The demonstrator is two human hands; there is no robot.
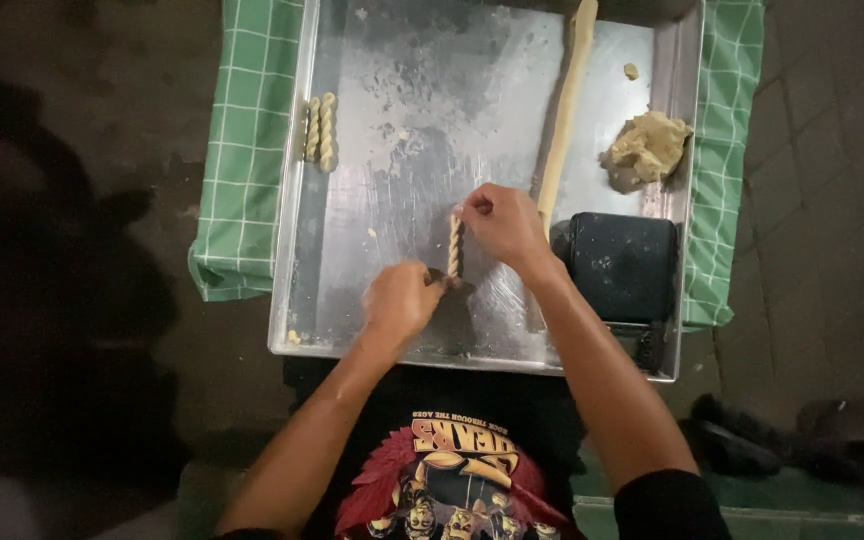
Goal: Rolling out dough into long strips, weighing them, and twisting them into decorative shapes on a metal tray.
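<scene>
Head view: the left hand pinches the near end of a twisted dough stick, the right hand pinches its far end, over the middle of a metal tray. At ten o'clock lie two finished twists; at one o'clock, a long dough rope; at two o'clock, a dough lump; at three o'clock, a black box.
</scene>
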